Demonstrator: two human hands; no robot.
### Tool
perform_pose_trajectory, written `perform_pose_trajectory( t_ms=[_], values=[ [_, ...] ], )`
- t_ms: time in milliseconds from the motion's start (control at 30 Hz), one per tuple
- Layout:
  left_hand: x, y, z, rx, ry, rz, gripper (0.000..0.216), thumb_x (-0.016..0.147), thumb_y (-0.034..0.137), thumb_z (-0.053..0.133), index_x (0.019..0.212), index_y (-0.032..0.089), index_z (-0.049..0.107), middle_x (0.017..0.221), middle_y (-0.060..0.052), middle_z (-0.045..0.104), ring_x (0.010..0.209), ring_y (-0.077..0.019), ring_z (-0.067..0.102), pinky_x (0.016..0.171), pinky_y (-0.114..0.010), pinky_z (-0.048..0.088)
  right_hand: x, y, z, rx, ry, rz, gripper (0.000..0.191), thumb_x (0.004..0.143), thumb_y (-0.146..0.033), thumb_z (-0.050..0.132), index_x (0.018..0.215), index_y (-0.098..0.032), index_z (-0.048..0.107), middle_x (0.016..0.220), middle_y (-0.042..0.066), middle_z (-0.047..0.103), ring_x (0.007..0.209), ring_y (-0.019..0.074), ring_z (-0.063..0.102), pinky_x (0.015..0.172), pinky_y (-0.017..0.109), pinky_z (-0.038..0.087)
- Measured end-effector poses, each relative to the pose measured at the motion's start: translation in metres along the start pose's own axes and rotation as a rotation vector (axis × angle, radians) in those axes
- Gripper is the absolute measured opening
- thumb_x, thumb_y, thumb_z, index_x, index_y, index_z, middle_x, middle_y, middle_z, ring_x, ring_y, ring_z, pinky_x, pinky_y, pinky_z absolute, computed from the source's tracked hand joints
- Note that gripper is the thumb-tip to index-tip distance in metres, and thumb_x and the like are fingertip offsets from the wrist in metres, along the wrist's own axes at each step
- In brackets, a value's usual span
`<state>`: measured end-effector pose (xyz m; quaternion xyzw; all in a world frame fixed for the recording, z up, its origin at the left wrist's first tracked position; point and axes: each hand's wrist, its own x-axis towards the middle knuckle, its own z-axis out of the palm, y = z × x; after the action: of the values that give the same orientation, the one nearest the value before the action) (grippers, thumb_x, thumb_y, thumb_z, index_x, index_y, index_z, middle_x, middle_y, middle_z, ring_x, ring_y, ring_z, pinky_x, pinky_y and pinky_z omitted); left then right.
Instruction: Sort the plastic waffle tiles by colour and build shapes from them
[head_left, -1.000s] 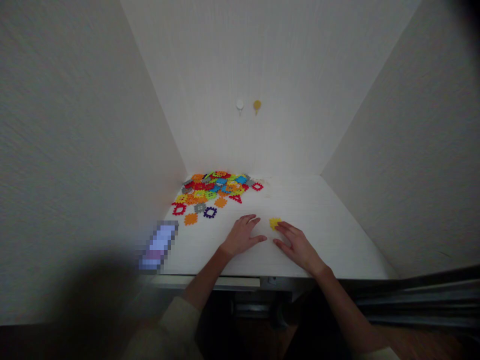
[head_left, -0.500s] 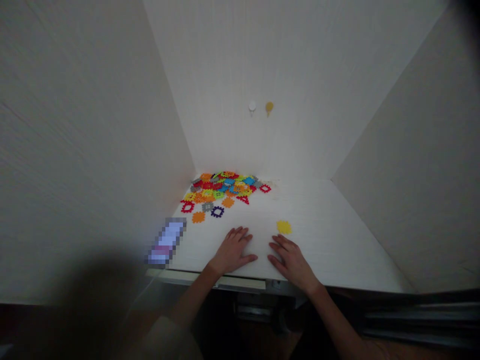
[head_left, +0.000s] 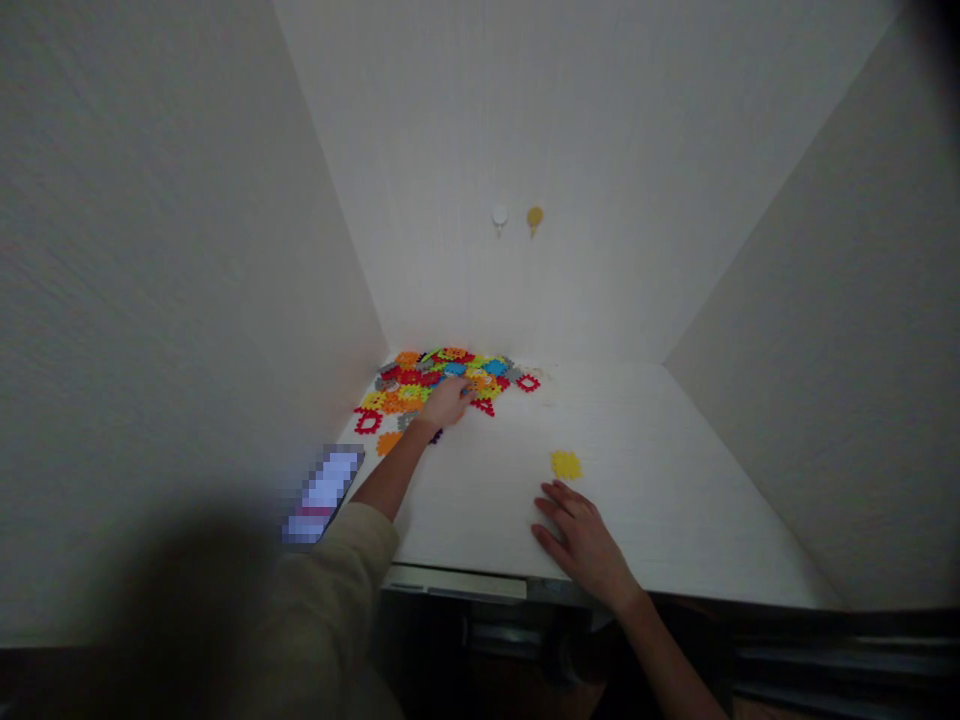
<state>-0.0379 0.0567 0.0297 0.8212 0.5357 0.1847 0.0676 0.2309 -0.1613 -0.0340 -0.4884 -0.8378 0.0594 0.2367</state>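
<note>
My left hand (head_left: 447,401) reaches onto the near side of a heap of coloured plastic interlocking pieces (head_left: 409,378) in the table's back left corner. Its fingers curl down among the pieces, and I cannot make out what, if anything, they hold. On the table's near part lies my right hand (head_left: 578,533), fingers spread and nothing in them. Just beyond its fingertips is a single yellow square piece (head_left: 566,465) with a notched edge. A red triangular piece (head_left: 485,407) sits right of my left hand. A dark blue piece is mostly hidden under my left wrist.
A phone with a blurred screen (head_left: 324,494) lies at the table's left edge. Pale walls close in the white table (head_left: 645,480) at the back and both sides. Two hooks, one white (head_left: 499,216) and one yellowish (head_left: 534,217), hang on the back wall.
My left hand has moved from the table's near middle forward and left to the heap of pieces. My right hand stays near the yellow piece.
</note>
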Motion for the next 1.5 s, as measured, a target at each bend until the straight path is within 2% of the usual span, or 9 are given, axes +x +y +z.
perform_pose_trajectory(
  t_ms=[167, 267, 367, 567, 833, 967, 1100, 1267, 1500],
  values=[
    [0.047, -0.027, 0.014, 0.08, 0.004, -0.028, 0.032, 0.088, 0.031, 0.047, 0.109, 0.014, 0.064, 0.109, -0.012, 0.064, 0.103, -0.0227, 0.057, 0.093, -0.033, 0.041, 0.002, 0.0, -0.002, 0.016, 0.001, 0.012, 0.038, 0.089, -0.039, 0.049, 0.121, -0.021, 0.057, 0.133, 0.011, 0.052, 0.128, 0.0282, 0.041, 0.102, 0.05, 0.039],
    [0.061, -0.035, 0.02, 0.098, -0.003, -0.028, 0.031, 0.087, 0.029, 0.048, 0.108, 0.014, 0.064, 0.108, -0.012, 0.065, 0.103, -0.022, 0.057, 0.094, -0.032, 0.04, 0.003, -0.001, -0.003, 0.023, -0.007, 0.021, 0.037, 0.089, -0.038, 0.05, 0.121, -0.021, 0.057, 0.133, 0.011, 0.051, 0.128, 0.0281, 0.041, 0.102, 0.049, 0.039],
    [0.069, -0.04, 0.023, 0.111, -0.032, -0.007, 0.027, 0.087, 0.03, 0.049, 0.098, 0.015, 0.068, 0.1, -0.011, 0.066, 0.096, -0.0212, 0.058, 0.092, -0.032, 0.041, 0.005, -0.001, -0.005, 0.037, 0.003, 0.026, 0.036, 0.089, -0.037, 0.05, 0.12, -0.021, 0.057, 0.132, 0.011, 0.052, 0.128, 0.0281, 0.042, 0.102, 0.05, 0.04],
    [0.074, -0.044, 0.024, 0.141, -0.079, 0.029, 0.026, 0.087, 0.03, 0.048, 0.097, 0.016, 0.068, 0.102, -0.011, 0.064, 0.1, -0.0206, 0.055, 0.095, -0.031, 0.038, 0.007, 0.0, -0.006, 0.051, 0.002, 0.039, 0.035, 0.087, -0.037, 0.052, 0.119, -0.023, 0.058, 0.131, 0.01, 0.053, 0.126, 0.0287, 0.044, 0.1, 0.05, 0.041],
    [0.079, -0.043, 0.023, 0.166, -0.111, 0.033, 0.022, 0.086, 0.029, 0.05, 0.096, 0.017, 0.064, 0.112, -0.013, 0.056, 0.107, -0.0258, 0.049, 0.096, -0.039, 0.036, 0.007, -0.001, -0.009, 0.038, -0.019, 0.04, 0.035, 0.088, -0.038, 0.05, 0.118, -0.022, 0.058, 0.131, 0.01, 0.053, 0.127, 0.0283, 0.042, 0.101, 0.049, 0.04],
    [0.078, -0.045, 0.022, 0.148, -0.11, 0.087, 0.021, 0.087, 0.028, 0.047, 0.097, 0.015, 0.06, 0.113, -0.013, 0.053, 0.109, -0.0246, 0.048, 0.097, -0.038, 0.035, 0.007, -0.002, -0.008, 0.039, -0.007, 0.044, 0.034, 0.088, -0.037, 0.051, 0.119, -0.022, 0.057, 0.132, 0.01, 0.053, 0.127, 0.0284, 0.042, 0.1, 0.05, 0.041],
    [0.075, -0.045, 0.019, 0.093, -0.102, 0.147, 0.018, 0.087, 0.027, 0.046, 0.093, 0.014, 0.057, 0.109, -0.013, 0.055, 0.106, -0.0218, 0.049, 0.097, -0.034, 0.036, 0.007, -0.002, -0.006, 0.026, -0.016, 0.045, 0.036, 0.088, -0.038, 0.05, 0.119, -0.022, 0.057, 0.132, 0.01, 0.053, 0.127, 0.0284, 0.042, 0.1, 0.05, 0.041],
    [0.071, -0.048, 0.021, -0.022, -0.09, 0.098, 0.016, 0.086, 0.027, 0.047, 0.091, 0.015, 0.056, 0.097, -0.008, 0.058, 0.094, -0.0179, 0.053, 0.088, -0.027, 0.04, 0.006, -0.002, -0.005, 0.033, 0.0, 0.043, 0.036, 0.088, -0.038, 0.05, 0.12, -0.022, 0.057, 0.131, 0.011, 0.053, 0.127, 0.0281, 0.042, 0.1, 0.049, 0.041],
    [0.065, -0.058, 0.024, -0.176, -0.021, 0.142, 0.021, 0.079, 0.029, 0.056, 0.095, 0.014, 0.058, 0.097, -0.009, 0.058, 0.095, -0.0199, 0.054, 0.089, -0.031, 0.04, 0.004, 0.002, -0.002, 0.056, -0.002, 0.035, 0.036, 0.088, -0.037, 0.051, 0.119, -0.021, 0.058, 0.133, 0.011, 0.052, 0.128, 0.0282, 0.042, 0.102, 0.05, 0.038]
  ],
)
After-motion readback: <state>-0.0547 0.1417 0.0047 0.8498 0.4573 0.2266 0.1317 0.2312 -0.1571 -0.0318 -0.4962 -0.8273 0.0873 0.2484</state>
